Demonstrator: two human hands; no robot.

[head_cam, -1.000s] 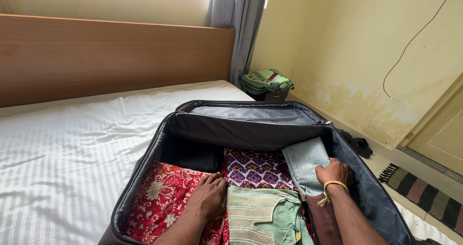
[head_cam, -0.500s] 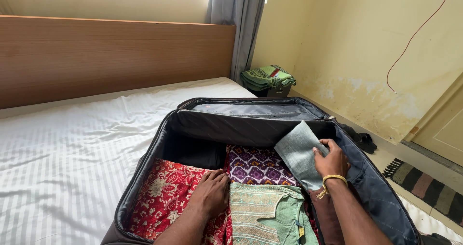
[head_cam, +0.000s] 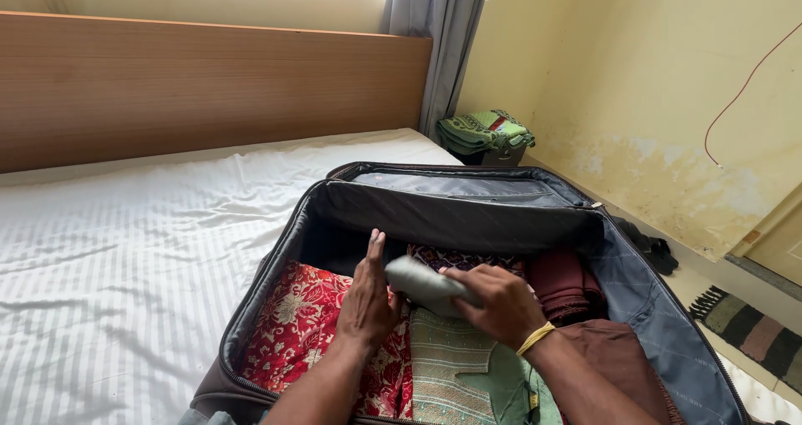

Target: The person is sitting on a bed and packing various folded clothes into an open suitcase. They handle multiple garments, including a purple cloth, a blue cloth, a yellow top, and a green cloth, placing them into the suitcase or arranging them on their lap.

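Both forearms reached forward from the bottom edge and converged at centre. Left hand (head_cam: 368, 300) stood edge-up, fingers extended and together, palm facing right. Right hand (head_cam: 493, 301) lay knuckles-up, fingers curled closed in a grip; yellow band at its wrist.

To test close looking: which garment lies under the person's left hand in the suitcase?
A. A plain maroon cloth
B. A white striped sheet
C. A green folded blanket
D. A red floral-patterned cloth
D: the left hand rests on the red floral-patterned cloth inside the suitcase.
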